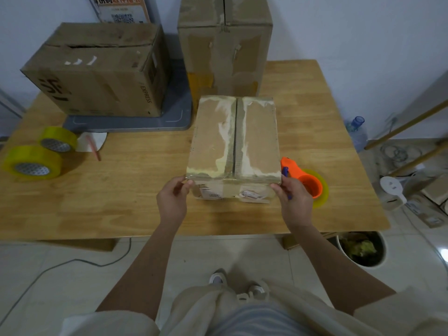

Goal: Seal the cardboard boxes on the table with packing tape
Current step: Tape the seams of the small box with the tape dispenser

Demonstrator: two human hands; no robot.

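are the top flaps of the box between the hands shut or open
Shut: the small box's two top flaps lie flat and meet at a centre seam. Whether fresh tape covers the seam, cannot tell.

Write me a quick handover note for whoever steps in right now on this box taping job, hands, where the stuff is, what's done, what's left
Left hand: pinches the near left top corner of the small box.
Right hand: grips the near right corner.
The small box sits mid-table, flaps shut; its centre seam looks untaped apart from old residue.
Orange tape dispenser: on the table beside the right hand, not held.
Two yellow tape rolls: at the table's left edge.
Wide box back left, tall box behind the small one; whether they are sealed is unclear.
Left: pick up the dispenser, tape the small box's seam, then check the others.
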